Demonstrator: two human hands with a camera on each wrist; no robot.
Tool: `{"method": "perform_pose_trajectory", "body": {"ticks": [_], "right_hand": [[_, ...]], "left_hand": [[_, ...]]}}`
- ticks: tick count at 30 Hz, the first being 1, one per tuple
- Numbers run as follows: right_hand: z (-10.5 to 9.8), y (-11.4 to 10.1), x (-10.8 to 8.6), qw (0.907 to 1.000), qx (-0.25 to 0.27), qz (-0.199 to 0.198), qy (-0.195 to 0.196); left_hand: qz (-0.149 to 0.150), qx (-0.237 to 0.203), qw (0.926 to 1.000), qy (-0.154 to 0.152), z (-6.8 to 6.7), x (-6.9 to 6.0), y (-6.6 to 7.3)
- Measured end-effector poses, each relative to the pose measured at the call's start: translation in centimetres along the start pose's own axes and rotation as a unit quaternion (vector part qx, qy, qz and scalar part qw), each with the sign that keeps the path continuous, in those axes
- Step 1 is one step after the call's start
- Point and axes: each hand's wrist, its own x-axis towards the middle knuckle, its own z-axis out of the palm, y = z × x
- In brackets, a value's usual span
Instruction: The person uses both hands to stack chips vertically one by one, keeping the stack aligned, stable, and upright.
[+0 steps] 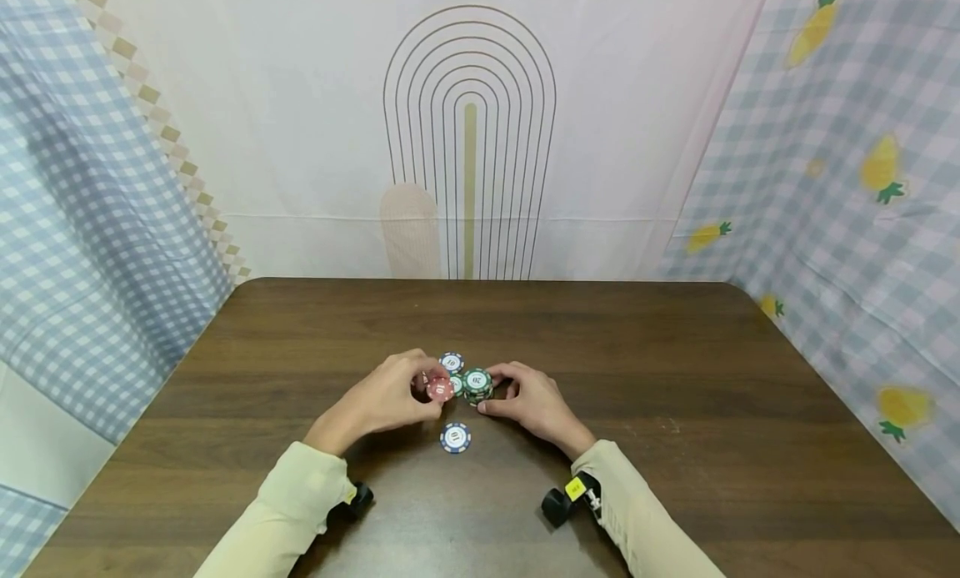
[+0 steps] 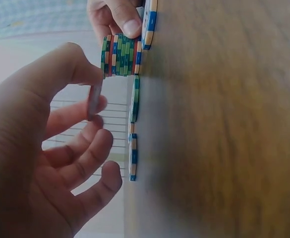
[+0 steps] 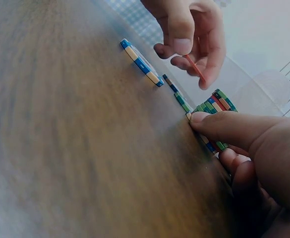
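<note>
My left hand [image 1: 386, 396] pinches a red poker chip [image 1: 440, 389] between thumb and finger, raised off the table. In the left wrist view this red chip [image 2: 94, 99] is tilted on edge beside the top of a stack of chips [image 2: 121, 54]. Thumb and fingers of my right hand [image 1: 538, 404] grip that stack low down; a green chip marked 20 [image 1: 477, 380] tops it. The stack's edges show green, blue and red chips. Left of it lies a green chip [image 1: 457, 384], partly hidden by the red one.
One blue chip [image 1: 451, 362] lies flat behind the green chip, and another blue chip [image 1: 455, 438] lies nearer to me. All are on a dark wooden table [image 1: 637, 336]. A white patterned cloth [image 1: 300, 128] hangs behind, with checked cloths at both sides.
</note>
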Motion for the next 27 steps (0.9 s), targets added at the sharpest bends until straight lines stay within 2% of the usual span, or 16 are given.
{"method": "perform_pose_trajectory", "body": {"ticks": [5, 10, 19, 27], "right_hand": [[0.0, -0.1, 0.0, 1.0, 0.002, 0.005, -0.002], [0.0, 0.1, 0.1, 1.0, 0.003, 0.005, -0.001], [0.0, 0.1, 0.2, 1.0, 0.002, 0.004, -0.006], [0.0, 0.0, 0.1, 0.9999, 0.009, 0.006, -0.006]], "left_hand": [[-0.007, -0.03, 0.999, 0.033, 0.2, 0.1, 0.0], [-0.036, -0.092, 0.9929, 0.066, 0.4, 0.4, 0.2], [-0.077, -0.17, 0.9807, 0.058, 1.1, 0.7, 0.3], [-0.081, -0.206, 0.9732, 0.061, 1.7, 0.8, 0.6]]}}
